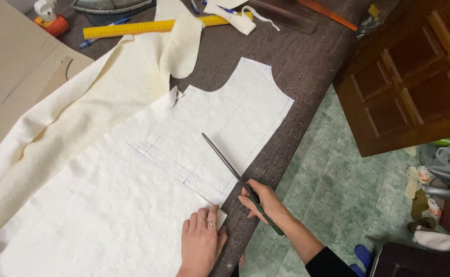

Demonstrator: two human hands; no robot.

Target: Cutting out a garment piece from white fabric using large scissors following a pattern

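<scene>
Where the dark, grainy wooden worktop runs from the lower centre up to the far edge, it carries every item listed here.

One cream fabric length: thick, soft, fleece-like, bunched in folds along the left side, with a rounded flap turned up toward the far edge.

One white pattern piece: thin and faintly crinkled, lying flat on the worktop, with a curved neckline and armhole at its far end and faint blue ruled lines across its middle. Its near edge meets the front edge of the worktop.

Tan card sheets: stiff and smooth, at the far left, one with a curved cut-out; the count is unclear.

One yellow ruler: long, straight, rigid, along the far edge.

One pair of scissors: long slim grey metal blades, dark green handles. The blades lie closed over the pattern piece, tips pointing away from the person.

Right hand: fingers curled closed around the scissor handles, just off the worktop's front edge, so the blades extend well beyond the fingertips.

Left hand: flat, fingers together and extended, pressing the near corner of the pattern piece; it grasps nothing. Two rings show on its fingers. The scissors lie just right of these fingers, not touching them.

Two blue pens by the ruler.
</scene>
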